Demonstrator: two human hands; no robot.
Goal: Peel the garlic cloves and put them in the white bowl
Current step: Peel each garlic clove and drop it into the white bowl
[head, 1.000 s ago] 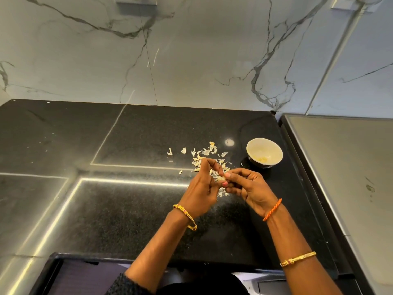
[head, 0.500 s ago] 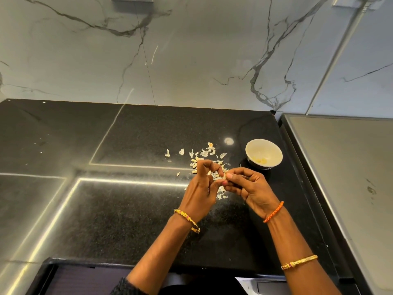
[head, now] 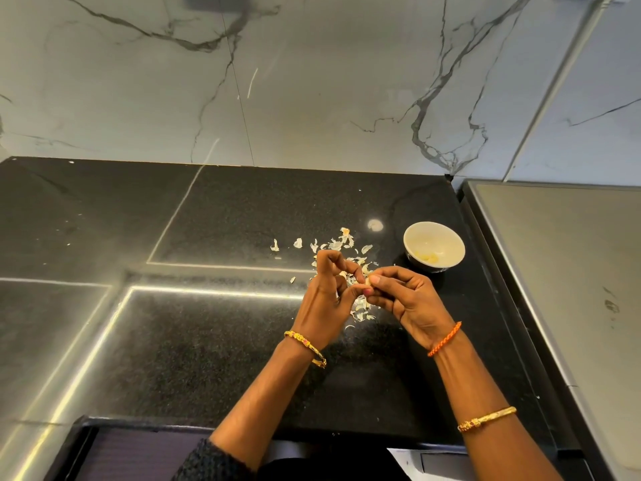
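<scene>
Both hands are pinching one small pale garlic clove above the black speckled stone counter: left hand and right hand are gripping it with curled fingertips. Papery white skins are lying just beyond and beneath the grip; the round white ceramic bowl, holding peeled cloves, is sitting beyond and right of it.

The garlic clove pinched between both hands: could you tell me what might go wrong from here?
The garlic clove is small, held only by fingertips of the left hand and right hand; it might slip into the peel scraps below. The white bowl sits off to the right, so a drop would probably miss it.
</scene>
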